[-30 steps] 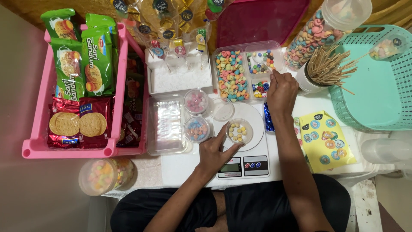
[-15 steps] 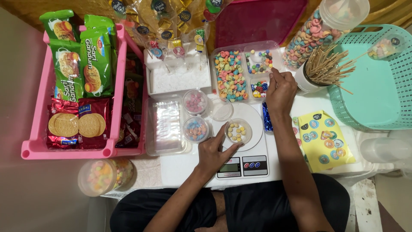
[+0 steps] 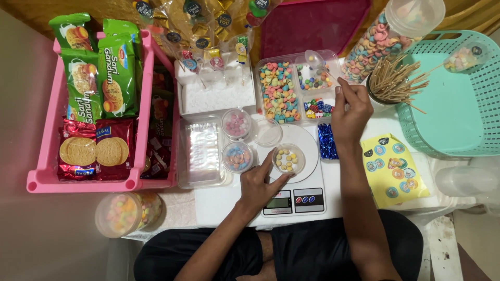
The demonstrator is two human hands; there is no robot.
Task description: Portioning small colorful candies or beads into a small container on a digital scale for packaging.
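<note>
Fingers of the left hand (image 3: 262, 183) steady the small cup (image 3: 288, 158) on the scale (image 3: 291, 200), while the right hand (image 3: 350, 112) pinches a clear spoon (image 3: 319, 63) over the candy tray (image 3: 281, 91).

Your right hand (image 3: 350, 110) hides the clear spoon's (image 3: 319, 61) handle. Beyond it, the candy jar (image 3: 396, 36) is cut off by the top edge.

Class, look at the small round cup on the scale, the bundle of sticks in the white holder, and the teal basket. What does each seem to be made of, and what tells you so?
Small round cup: clear, glossy plastic, probably; the sweets show through its wall.
Sticks: pale, matt wood or bamboo, thin and straight.
Teal basket: moulded plastic, judging by its even lattice wall and smooth rim.
</note>
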